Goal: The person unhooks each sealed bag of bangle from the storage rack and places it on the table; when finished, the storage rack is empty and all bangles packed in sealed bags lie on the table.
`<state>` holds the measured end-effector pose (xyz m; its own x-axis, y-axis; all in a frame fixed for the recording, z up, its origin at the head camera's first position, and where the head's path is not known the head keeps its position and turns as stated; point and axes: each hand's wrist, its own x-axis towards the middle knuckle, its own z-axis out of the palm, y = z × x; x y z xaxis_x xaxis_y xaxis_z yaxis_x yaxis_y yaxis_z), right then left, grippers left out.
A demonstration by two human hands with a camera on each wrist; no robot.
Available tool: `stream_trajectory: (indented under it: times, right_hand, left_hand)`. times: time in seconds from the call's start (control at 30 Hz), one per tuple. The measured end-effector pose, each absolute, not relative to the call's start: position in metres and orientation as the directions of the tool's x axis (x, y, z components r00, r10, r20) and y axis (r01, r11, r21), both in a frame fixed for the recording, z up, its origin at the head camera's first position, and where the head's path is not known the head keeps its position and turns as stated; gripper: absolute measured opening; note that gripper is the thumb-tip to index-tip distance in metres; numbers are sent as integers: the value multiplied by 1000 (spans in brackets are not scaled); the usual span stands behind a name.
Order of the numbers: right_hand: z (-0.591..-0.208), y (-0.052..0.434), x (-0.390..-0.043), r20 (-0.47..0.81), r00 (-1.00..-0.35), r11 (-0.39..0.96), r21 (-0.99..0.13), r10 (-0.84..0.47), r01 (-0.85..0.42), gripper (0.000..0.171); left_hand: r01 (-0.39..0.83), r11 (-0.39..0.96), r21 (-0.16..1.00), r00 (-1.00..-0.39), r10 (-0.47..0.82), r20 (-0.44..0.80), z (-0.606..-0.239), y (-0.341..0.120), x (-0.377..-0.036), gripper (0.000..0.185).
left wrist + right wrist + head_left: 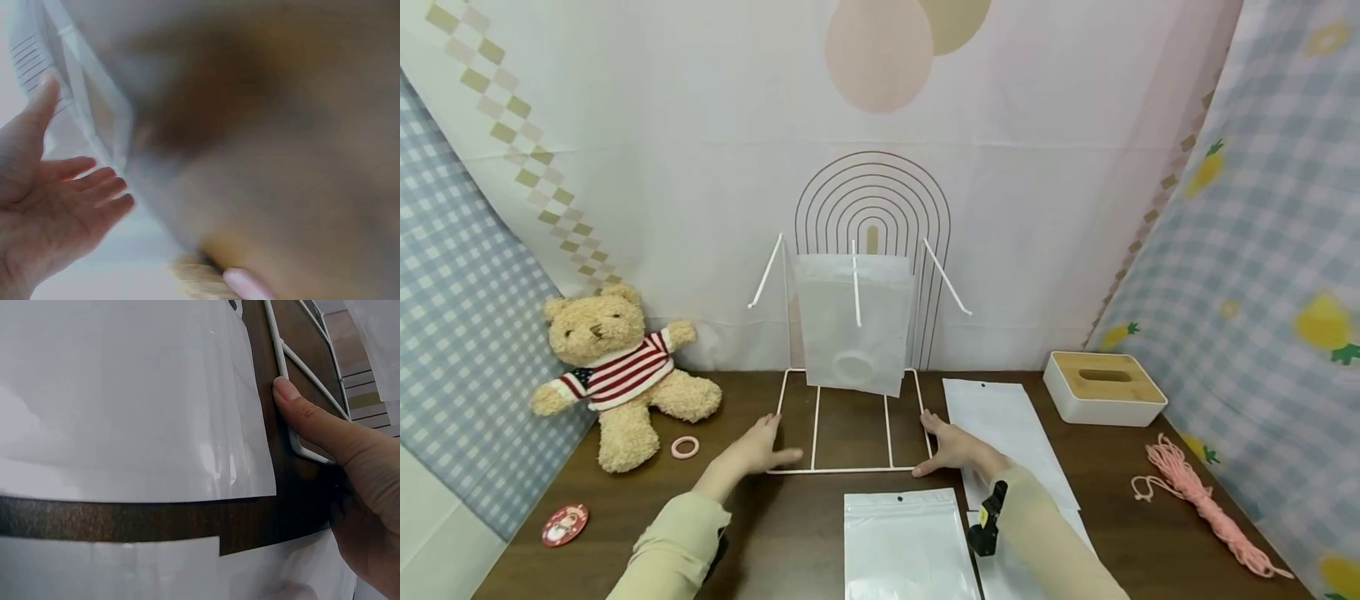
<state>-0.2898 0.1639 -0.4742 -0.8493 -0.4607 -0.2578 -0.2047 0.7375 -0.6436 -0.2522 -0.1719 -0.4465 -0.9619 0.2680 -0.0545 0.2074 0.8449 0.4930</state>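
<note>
A white wire rack [842, 471] with three upper hooks stands on the table against the back cloth. From its middle hook hangs a translucent white zip bag [850, 325] with a faint ring shape low inside it. My left hand [751, 450] is spread beside the rack's front left corner; in the left wrist view its palm and fingers hold nothing. At the front right corner is my right hand [958, 450], its outstretched thumb [312, 422] touching the white wire and its other fingers partly hidden. A white zip bag [902, 542] lies flat in front of the rack.
More white bags [1000, 417] lie on the right. Beyond them are a tissue box [1105, 392] and a bundle of pink rope [1202, 500]. A teddy bear [617, 375], a pink ring [685, 447] and a red round piece [565, 525] are at the left.
</note>
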Motion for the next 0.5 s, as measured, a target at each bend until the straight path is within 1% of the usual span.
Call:
stream_trajectory:
  times: [0.1,0.2,0.3,0.37,0.43,0.5]
  right_hand:
    - [-474,163,-289,-264,-856,748,-635,-445,-193,107]
    - [-474,163,-289,-269,-859,762,-618,-434,-192,107]
    - [-474,162,-288,-274,-861,768,-613,-428,-187,106]
    - [-474,162,-288,-273,-862,768,-612,-428,-187,106]
    - [-473,161,-288,-271,-863,768,-612,-426,-187,106]
    - [-472,160,-289,-266,-866,771,-608,-424,-190,105]
  left_hand:
    - [223,775,592,-973,214,86,-421,-159,-273,71]
    - [250,673,696,-963,96,253,-386,-144,-292,64]
    - [298,579,759,-920,-39,391,-353,-132,-304,63]
    - [354,515,781,-879,-101,466,-338,-126,-310,61]
    - [408,455,792,-841,-152,520,-329,-122,-313,57]
    - [456,404,793,-800,-203,564,-324,-120,-315,48]
